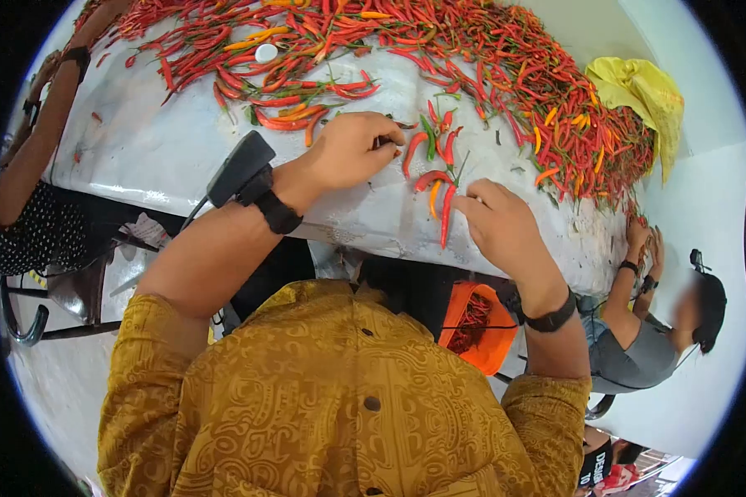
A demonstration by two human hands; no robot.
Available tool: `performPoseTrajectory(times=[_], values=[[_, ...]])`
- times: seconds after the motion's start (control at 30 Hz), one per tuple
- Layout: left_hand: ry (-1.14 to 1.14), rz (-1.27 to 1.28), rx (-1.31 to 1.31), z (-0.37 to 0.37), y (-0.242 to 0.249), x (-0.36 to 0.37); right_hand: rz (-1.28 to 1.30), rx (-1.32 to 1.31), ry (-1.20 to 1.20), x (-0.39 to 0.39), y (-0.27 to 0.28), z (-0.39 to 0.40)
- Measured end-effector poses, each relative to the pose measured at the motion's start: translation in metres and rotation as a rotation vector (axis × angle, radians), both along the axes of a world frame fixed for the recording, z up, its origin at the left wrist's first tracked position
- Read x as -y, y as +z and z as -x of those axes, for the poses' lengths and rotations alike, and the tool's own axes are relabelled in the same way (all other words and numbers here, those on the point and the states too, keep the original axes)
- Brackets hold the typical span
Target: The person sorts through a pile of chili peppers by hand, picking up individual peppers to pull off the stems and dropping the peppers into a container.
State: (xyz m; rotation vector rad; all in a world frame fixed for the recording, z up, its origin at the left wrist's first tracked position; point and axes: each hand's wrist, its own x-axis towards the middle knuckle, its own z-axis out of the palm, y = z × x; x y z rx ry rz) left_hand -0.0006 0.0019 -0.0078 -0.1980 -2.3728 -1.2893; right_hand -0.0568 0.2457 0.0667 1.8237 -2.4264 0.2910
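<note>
My left hand (358, 151) is closed over the table, thumb and fingers curled together. What it holds, if anything, is hidden. Just right of it lies a small loose group of chili peppers: a red chili (414, 156), a green chili (428, 137), an orange chili (433, 200) and several more red ones. My right hand (504, 228) is at the right side of this group, fingertips pinched beside a long red chili (447, 219). Whether anything sits between those fingertips is too small to make out.
A large heap of red chilies (506, 62) covers the table's (141, 124) far side. A white cap (266, 54) lies among them. A yellow sack (638, 91) stands at right. Below the edge hangs an orange container (486, 356) with chilies. Co-workers are at both sides.
</note>
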Motion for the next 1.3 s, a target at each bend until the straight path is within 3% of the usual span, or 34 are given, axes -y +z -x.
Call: performPoseTrajectory(times=[0.13,0.63,0.83,1.17,1.3], values=[[0.011,0.060,-0.031,-0.002,0.003,0.000,-0.110,-0.145,0.076,0.020,-0.016,0.011],[0.002,0.100,-0.044,0.002,0.001,0.000,-0.228,-0.082,0.042,0.042,-0.019,0.008],[0.002,0.117,-0.062,0.002,0.001,0.000,-0.194,0.079,-0.032,0.033,-0.004,0.018],[0.010,0.077,-0.033,0.001,0.002,-0.001,-0.192,0.081,-0.059,0.054,-0.014,0.018],[0.004,0.082,-0.060,0.001,0.005,-0.001,-0.038,0.238,-0.057,0.041,0.003,0.032]])
